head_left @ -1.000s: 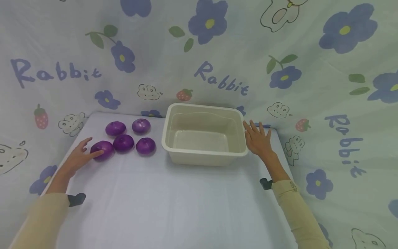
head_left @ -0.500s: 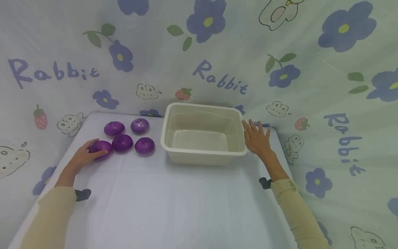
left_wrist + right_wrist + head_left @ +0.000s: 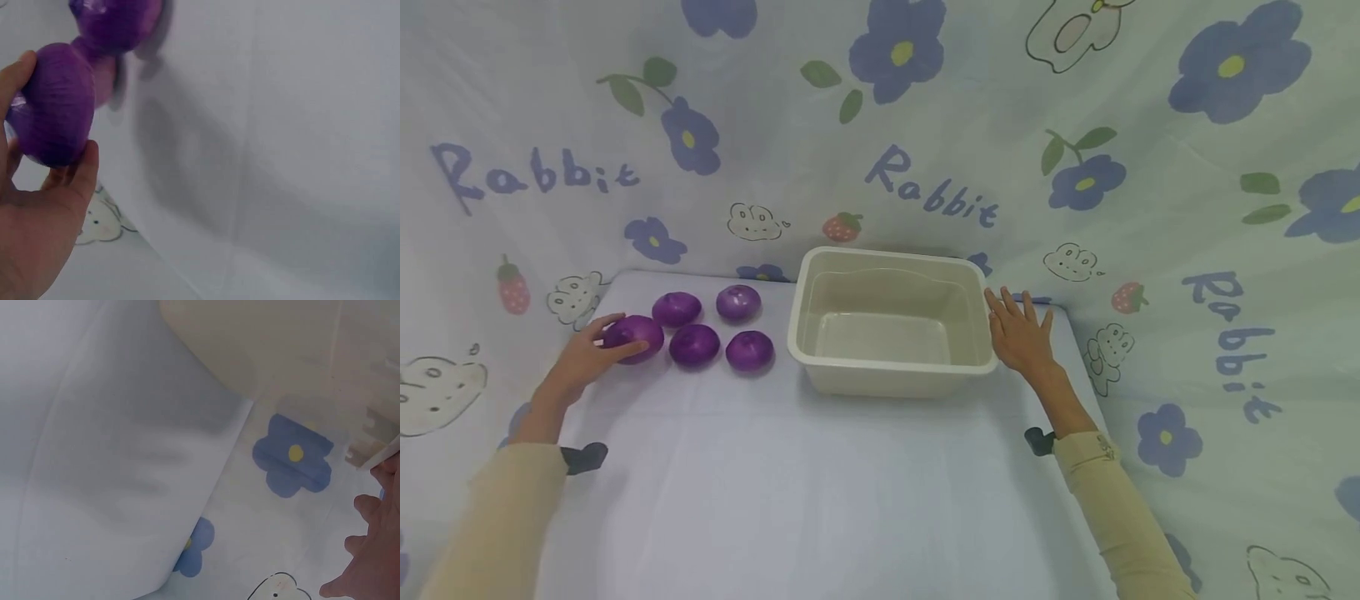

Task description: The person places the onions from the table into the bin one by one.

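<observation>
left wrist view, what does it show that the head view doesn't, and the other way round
Only the left wrist view: a close look at the side of the held purple onion, with faint lines running along its skin.

Only the head view: the whole beige bin, the right hand at its side, both sleeves, and all four other onions.

Both: the left hand gripping the onion, at least two more onions, the white tablecloth and some of the printed sheet.
</observation>
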A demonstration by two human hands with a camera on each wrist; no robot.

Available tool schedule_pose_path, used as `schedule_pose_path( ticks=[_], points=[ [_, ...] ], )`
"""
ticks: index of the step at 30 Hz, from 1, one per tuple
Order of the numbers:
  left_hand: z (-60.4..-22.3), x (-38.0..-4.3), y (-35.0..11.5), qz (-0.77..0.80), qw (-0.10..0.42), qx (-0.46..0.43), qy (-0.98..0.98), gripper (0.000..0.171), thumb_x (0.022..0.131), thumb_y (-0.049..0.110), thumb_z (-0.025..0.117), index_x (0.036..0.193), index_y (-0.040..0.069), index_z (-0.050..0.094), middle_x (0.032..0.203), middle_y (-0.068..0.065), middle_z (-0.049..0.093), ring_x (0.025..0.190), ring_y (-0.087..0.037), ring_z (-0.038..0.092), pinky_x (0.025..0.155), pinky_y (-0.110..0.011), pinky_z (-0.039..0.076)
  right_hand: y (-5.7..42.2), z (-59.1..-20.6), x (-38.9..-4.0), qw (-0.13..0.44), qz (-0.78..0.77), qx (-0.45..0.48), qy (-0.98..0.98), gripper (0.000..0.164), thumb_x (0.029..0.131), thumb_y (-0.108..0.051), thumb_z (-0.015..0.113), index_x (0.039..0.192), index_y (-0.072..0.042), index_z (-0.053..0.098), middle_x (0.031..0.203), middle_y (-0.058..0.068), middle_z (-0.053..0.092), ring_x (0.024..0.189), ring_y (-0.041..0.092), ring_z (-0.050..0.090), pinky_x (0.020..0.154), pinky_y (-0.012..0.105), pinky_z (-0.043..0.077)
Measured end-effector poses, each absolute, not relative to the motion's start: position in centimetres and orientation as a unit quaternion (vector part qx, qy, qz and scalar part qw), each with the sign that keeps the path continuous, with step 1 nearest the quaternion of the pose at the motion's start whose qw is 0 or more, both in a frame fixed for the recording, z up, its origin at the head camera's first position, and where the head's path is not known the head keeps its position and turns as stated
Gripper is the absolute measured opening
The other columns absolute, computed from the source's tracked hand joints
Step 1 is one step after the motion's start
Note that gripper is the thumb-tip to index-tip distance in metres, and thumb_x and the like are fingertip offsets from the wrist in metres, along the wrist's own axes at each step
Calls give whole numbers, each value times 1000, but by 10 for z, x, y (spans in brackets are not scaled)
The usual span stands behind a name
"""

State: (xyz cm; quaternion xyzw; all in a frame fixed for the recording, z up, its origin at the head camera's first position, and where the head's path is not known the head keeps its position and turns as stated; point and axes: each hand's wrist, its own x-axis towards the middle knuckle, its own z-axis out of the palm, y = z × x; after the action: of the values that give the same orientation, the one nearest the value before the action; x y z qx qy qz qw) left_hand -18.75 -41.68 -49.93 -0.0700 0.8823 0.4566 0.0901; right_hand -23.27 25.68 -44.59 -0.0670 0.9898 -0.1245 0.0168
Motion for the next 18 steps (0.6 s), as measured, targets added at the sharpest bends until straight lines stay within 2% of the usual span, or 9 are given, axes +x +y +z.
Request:
schedule_pose_path(
  ticks=[6,10,18],
  points=[
    [-458,-204,-396,458,62,-38,886,97,95,37,69,158,1,5,156,-39,11,136,-62,19,101,-78,25,257,-446,-232,13,-131,-68,989,55,108,-37,17,161,-19,21,165,13,14,149,44,-2,108,73,-11],
    [-431,-216,-377,445,60,-14,893,95,94,36,71,157,-1,11,157,-35,15,137,-60,22,101,-77,27,257,-446,-233,12,-131,-68,989,56,108,-38,17,161,-19,21,165,13,14,149,45,0,108,73,-10],
    [-383,-240,-331,438,60,51,895,87,91,30,75,158,5,24,156,-28,28,138,-54,28,105,-70,31,256,-446,-234,15,-126,-68,990,56,109,-39,15,161,-20,21,165,13,14,149,45,-1,108,74,-9]
  ],
)
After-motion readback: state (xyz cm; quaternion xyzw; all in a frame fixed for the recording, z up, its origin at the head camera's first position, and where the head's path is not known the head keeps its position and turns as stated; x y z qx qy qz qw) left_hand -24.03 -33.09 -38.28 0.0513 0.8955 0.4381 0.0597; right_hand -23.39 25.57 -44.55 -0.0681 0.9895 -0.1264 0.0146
